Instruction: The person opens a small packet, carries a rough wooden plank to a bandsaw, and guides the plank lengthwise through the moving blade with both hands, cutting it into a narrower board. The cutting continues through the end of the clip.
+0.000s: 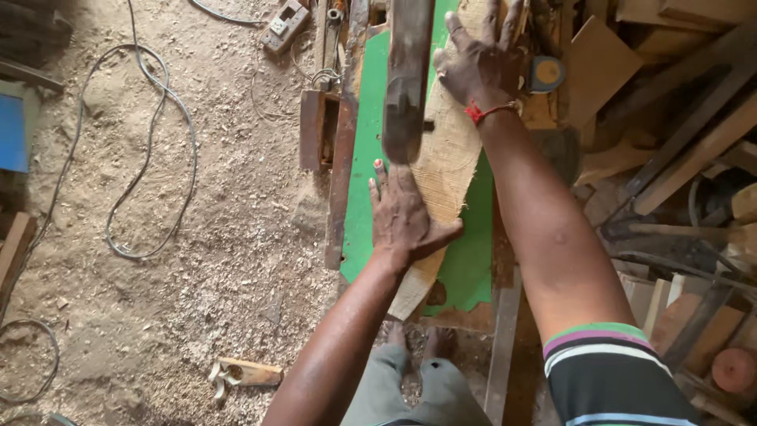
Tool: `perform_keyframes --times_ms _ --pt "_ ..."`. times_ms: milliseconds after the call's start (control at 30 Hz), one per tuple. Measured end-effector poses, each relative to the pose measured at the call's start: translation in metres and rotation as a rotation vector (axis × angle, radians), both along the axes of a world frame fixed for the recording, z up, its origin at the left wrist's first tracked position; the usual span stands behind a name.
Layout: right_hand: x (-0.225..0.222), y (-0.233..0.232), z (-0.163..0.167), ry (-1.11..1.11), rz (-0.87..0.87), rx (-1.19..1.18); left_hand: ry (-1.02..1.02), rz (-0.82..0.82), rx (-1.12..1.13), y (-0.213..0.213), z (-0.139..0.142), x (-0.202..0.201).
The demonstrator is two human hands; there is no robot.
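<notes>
Sawdust covers the floor [158, 300] around the green surface [465, 268], where the left hand [404, 217] and right hand [481, 67] press open fingers flat on a plank [445, 162].

Woodworking shop: sawdust floor [197, 260], stacked offcuts [678, 102].

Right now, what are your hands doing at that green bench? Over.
Left hand flat on near end of pale plank. Right hand flat on far end. Dark guard overhangs plank's left edge.
</notes>
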State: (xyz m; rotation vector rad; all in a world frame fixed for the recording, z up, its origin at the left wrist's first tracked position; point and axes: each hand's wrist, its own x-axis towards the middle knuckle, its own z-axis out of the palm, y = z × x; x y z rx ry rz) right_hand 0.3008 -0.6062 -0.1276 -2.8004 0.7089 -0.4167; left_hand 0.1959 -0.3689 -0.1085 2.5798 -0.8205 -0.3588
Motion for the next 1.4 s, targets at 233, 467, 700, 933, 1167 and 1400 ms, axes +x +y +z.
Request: perform_keyframes --times_ms 233,467,700,933,1167,1400 --pt "-0.002 0.002 0.004 0.06 -0.019 0.035 -0.035 0.001 -0.039 -0.002 0.003 -0.002" --pt "-0.008 0.0 0.009 0.033 -0.04 -0.01 -0.018 -0.011 -0.062 -0.003 0.002 -0.005" --pt "-0.009 -0.001 0.016 0.066 -0.033 0.016 0.013 -0.026 -0.01 -0.006 0.005 -0.002" --pt "-0.003 -0.005 0.015 0.105 0.01 0.005 -0.009 0.019 -0.019 -0.008 0.001 -0.001" --pt "-0.006 -0.009 0.013 0.14 0.003 -0.021 -0.016 0.018 -0.033 -0.008 -0.004 0.0" --pt "0.001 -0.011 0.019 0.171 -0.001 -0.052 0.014 0.012 -0.047 -0.008 -0.001 -0.003"
